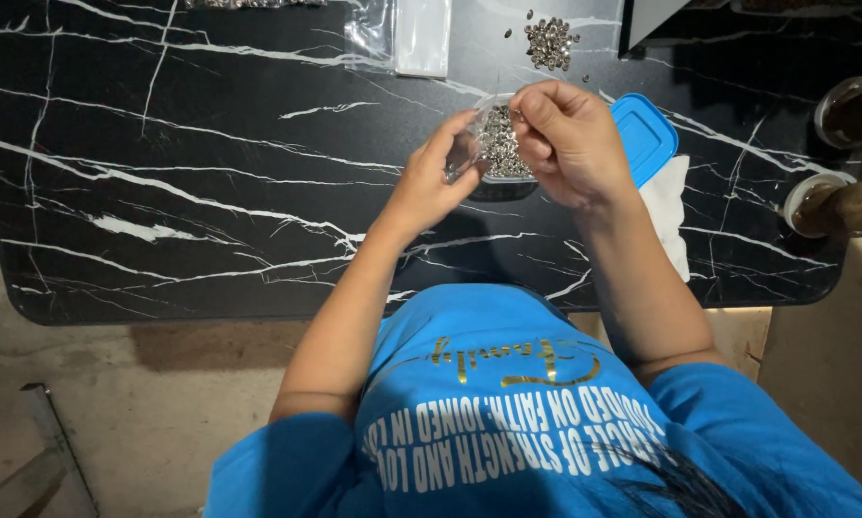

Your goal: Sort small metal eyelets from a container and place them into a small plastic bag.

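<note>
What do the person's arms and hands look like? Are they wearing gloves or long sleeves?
No gloves and no long sleeves. The left hand and right hand are bare, with no rings or watch that I can see. Both forearms are uncovered. Short bright blue sleeves of a T-shirt end above the elbows; the shirt carries gold and white lettering.

Between my left hand (429, 182) and right hand (567, 144) I see a thin clear plastic bag (484, 144), glossy and crinkled, holding small shiny metal pieces (501, 144). Beyond the right hand, a loose pile of metal pieces (550, 42) glints. Under both hands the desk (210, 192) looks like polished black marble with white veins. Beside the right hand, a blue lid (647, 134) is smooth matt plastic, over soft white cloth (669, 216).
</note>
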